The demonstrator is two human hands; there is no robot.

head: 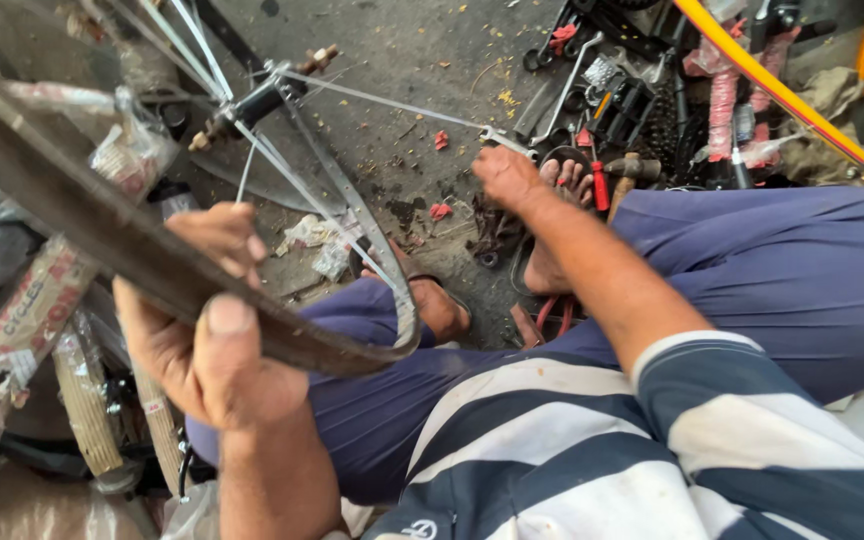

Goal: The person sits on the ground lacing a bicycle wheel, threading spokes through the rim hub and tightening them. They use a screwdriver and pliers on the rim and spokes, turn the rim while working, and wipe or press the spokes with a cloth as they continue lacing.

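Workshop clutter on a concrete floor (402, 60)

A red-handled screwdriver (600, 183), a black pedal (627, 105), a yellow rod (767, 80) and paper-wrapped bundles (27, 320) lie about.

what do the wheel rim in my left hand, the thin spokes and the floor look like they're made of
The curved bicycle wheel rim held by the left hand looks like dull, dark metal, grimy rather than shiny. The thin silver spokes, one pinched by the right hand, appear to be bright steel wire, judging by their glint. The grey floor seems bare concrete: rough, stained and littered with scraps.
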